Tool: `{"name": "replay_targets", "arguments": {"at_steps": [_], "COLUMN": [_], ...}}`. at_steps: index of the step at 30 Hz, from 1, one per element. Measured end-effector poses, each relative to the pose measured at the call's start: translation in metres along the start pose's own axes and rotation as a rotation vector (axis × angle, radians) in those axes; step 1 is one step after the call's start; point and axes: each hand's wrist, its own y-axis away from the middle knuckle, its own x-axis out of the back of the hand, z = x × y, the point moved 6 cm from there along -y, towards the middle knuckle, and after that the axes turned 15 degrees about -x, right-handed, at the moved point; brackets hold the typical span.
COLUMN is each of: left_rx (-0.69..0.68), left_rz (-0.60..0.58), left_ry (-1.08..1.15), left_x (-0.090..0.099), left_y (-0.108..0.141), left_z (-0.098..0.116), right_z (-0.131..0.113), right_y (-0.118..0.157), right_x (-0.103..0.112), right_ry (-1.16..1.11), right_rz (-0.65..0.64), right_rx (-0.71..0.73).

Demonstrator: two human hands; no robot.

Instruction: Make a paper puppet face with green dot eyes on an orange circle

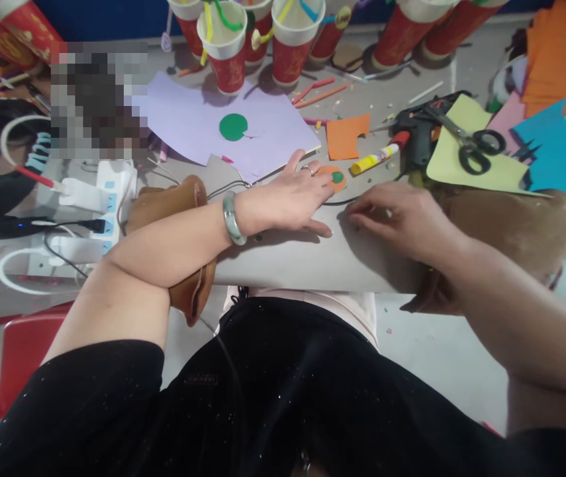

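My left hand (290, 197), with a jade bangle on its wrist, lies palm down over the table with its fingers spread. Its fingertips touch a small orange paper disc (326, 173) that has a green dot (337, 177) on it. To the right, my right hand (399, 215) is closed, thumb and fingertips pressed together; anything between them is hidden. Beyond the hands lie a notched orange paper piece (347, 137), a yellow glue stick with a red cap (380, 154) and purple paper sheets (273, 126) with a green paper circle (234, 126) on top.
Red paper cups (228, 59) holding bent straws stand at the back. Scissors (474, 146) rest on yellow paper (449, 156), beside a black glue gun (414, 132). A power strip (114, 199) with plugs and cables is at left. Brown cloth bundles (516, 222) lie beneath both forearms.
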Motion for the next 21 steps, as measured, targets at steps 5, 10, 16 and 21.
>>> {"name": "replay_targets", "arguments": {"at_steps": [5,10,16,21], "left_rx": [-0.003,-0.022,-0.03,0.018], "left_rz": [0.002,-0.004,0.013,0.008], "left_ry": [0.013,-0.085,-0.063,0.037], "left_x": [0.001,0.008,0.019,0.02], "left_y": [-0.005,-0.005,-0.007,-0.009], "left_z": [-0.003,0.001,0.003,-0.002], "right_z": [-0.011,-0.014,-0.014,-0.012], "right_y": [0.024,0.04,0.061,0.063], "right_x": [-0.019,-0.027,-0.035,-0.04], "right_ry": [-0.132,0.023,0.188,0.184], "right_rz": [-0.052,0.083,0.173,0.146], "right_rx": [-0.051,0.02,0.105,0.057]}}
